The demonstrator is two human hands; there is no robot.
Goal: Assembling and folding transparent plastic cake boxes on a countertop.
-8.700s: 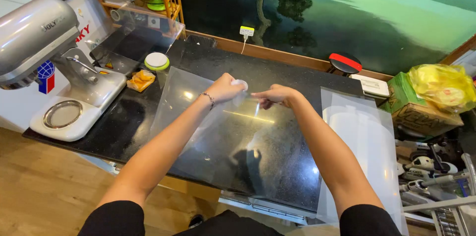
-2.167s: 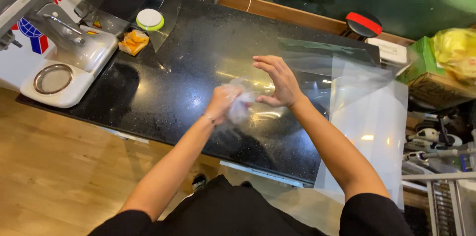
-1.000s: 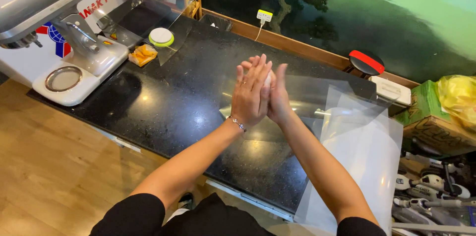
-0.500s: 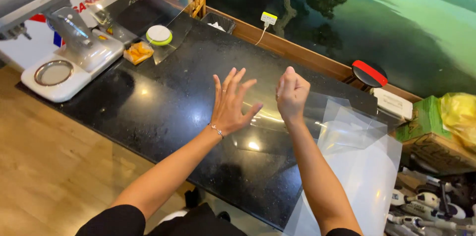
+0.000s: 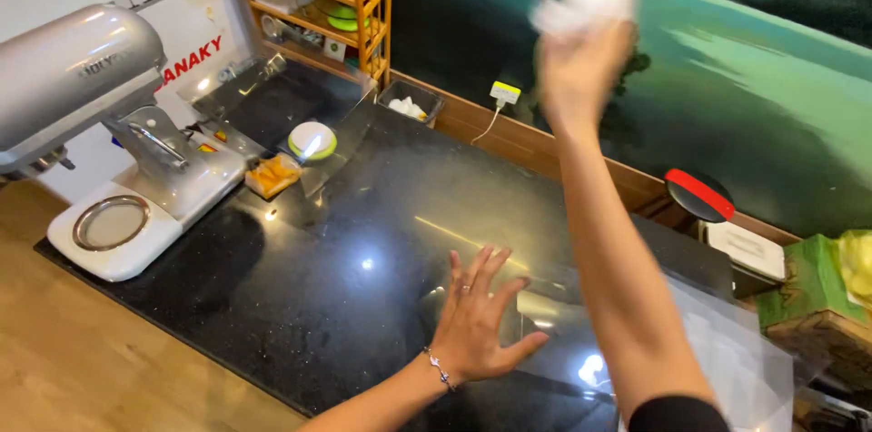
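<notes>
Resting flat with its fingers spread wide, the left hand (image 5: pixel 477 318) presses on the black stone counter (image 5: pixel 300 305) and grips nothing; the palm seems to lie at the near edge of a clear plastic sheet (image 5: pixel 708 350), which would pin the sheet so it cannot slide. A thin bracelet circles that wrist.

Above the counter's back edge the right hand (image 5: pixel 581 55) is raised high on an outstretched arm, closed around a crumpled white wad (image 5: pixel 581 5), probably paper or tissue. The wad is blurred, so its exact make cannot be told, but the fingers are curled tightly enough to keep it balled up clear of the counter.

At the counter's far rim, against the wooden ledge, sits a small dark bin (image 5: pixel 409 105) already holding white scraps; it stands open-topped, well apart from both hands. Just beside it, a small white and yellow plug (image 5: pixel 504 91) is set on the ledge with its cord trailing down.

On the counter's left end stands a silver stand mixer (image 5: pixel 100 123) with its bowl plate bare, kept to the side. Between it and the counter's middle lie a white and green lid (image 5: pixel 312 139) and a small orange packet (image 5: pixel 271 175). Beyond the counter's right end are a round black and red object (image 5: pixel 699 196) and a green box (image 5: pixel 804 291).
</notes>
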